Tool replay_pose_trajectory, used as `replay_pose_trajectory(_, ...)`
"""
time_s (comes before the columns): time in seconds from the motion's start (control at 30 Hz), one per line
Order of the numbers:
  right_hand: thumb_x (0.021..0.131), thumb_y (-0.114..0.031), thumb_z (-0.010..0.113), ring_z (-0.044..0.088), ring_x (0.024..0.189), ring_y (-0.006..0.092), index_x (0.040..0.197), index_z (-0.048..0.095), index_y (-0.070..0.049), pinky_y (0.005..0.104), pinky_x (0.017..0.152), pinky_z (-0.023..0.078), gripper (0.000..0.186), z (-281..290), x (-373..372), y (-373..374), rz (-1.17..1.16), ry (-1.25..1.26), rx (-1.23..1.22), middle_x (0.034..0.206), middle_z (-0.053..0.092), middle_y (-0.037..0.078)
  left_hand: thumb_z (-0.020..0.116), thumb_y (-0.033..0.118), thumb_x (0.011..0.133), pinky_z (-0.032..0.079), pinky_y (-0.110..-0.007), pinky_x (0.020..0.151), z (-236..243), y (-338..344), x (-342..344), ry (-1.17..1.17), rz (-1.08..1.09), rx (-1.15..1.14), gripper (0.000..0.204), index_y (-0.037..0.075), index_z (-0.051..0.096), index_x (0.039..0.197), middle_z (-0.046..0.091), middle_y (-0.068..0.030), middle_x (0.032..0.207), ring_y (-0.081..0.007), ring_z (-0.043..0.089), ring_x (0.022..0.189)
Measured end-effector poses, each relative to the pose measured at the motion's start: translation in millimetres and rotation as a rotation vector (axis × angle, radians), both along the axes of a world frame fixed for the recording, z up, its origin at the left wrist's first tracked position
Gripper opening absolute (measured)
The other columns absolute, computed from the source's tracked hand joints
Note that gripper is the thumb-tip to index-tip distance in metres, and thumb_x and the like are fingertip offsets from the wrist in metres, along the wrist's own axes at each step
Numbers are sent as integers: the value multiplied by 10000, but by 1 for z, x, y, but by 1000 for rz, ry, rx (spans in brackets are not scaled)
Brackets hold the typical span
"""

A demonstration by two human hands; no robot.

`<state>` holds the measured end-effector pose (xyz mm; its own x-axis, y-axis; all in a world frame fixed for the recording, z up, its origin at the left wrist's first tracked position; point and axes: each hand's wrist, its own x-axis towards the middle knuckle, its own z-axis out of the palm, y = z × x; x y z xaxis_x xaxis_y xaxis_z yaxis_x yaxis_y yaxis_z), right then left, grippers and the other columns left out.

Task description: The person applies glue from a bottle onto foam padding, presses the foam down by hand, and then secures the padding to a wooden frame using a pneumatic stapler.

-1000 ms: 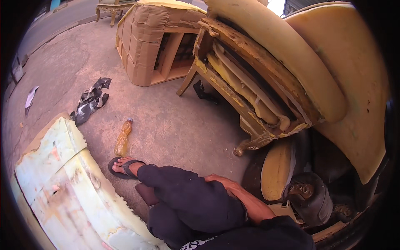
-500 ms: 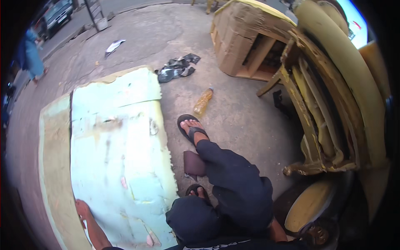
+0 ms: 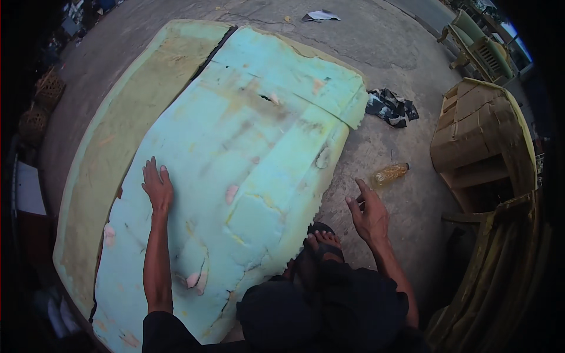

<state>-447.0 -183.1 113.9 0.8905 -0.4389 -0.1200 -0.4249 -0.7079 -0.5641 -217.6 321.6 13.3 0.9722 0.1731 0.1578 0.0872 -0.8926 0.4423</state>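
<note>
A pale blue-green foam sheet (image 3: 194, 194), stained and cracked, with pinkish bits stuck to it, lies on the ground before me. Along its left side runs a tan foam strip (image 3: 129, 112), parted from it by a dark gap. My left hand (image 3: 158, 187) is spread over the sheet near that gap, fingers stretched out; whether it presses down I cannot tell. Past the sheet's ragged right edge hovers my right hand (image 3: 371, 219), its fingers apart and holding nothing. Just beyond its fingertips, a plastic bottle (image 3: 389, 175) with yellowish contents lies on its side.
My sandalled foot (image 3: 326, 242) stands by the sheet's right edge. A crumpled black plastic piece (image 3: 392, 108) lies near its far right corner. On the right are a cardboard-covered furniture frame (image 3: 477, 135) and a worn wooden frame (image 3: 494, 265). Woven baskets (image 3: 50, 88) stand far left.
My view has swung, so the sheet sits further right. My left hand has moved from the sheet's left edge onto its surface. My right hand has come up from beside my lap.
</note>
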Motion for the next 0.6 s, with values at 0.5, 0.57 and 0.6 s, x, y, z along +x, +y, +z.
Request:
replay_pose_trajectory(0.5, 1042, -459, 534, 568, 1246, 378, 1446, 398, 67, 434, 1027, 452, 677, -158, 168, 9, -491, -235, 860, 1365, 547, 297, 537, 511, 964, -19, -742, 1163, 32, -209, -184, 273, -617, 351, 707, 196, 396, 1581, 203, -204, 1683, -422, 105, 1566)
replay_pose_trajectory(0.57, 1046, -464, 522, 557, 1257, 389, 1451, 395, 62, 438, 1045, 433, 676, -164, 168, 11, -495, -260, 886, 1370, 541, 304, 536, 503, 965, -5, -740, 1166, 20, -209, -185, 269, -637, 423, 702, 186, 402, 1577, 215, -209, 1677, -423, 126, 1561)
replay_pose_trajectory(0.6, 1050, -470, 510, 546, 1268, 400, 1456, 392, 58, 442, 1063, 413, 676, -166, 168, 11, -485, -294, 893, 1375, 535, 311, 536, 503, 965, -5, -740, 1166, 12, -211, -183, 281, -643, 438, 702, 186, 402, 1577, 215, -209, 1677, -423, 126, 1561)
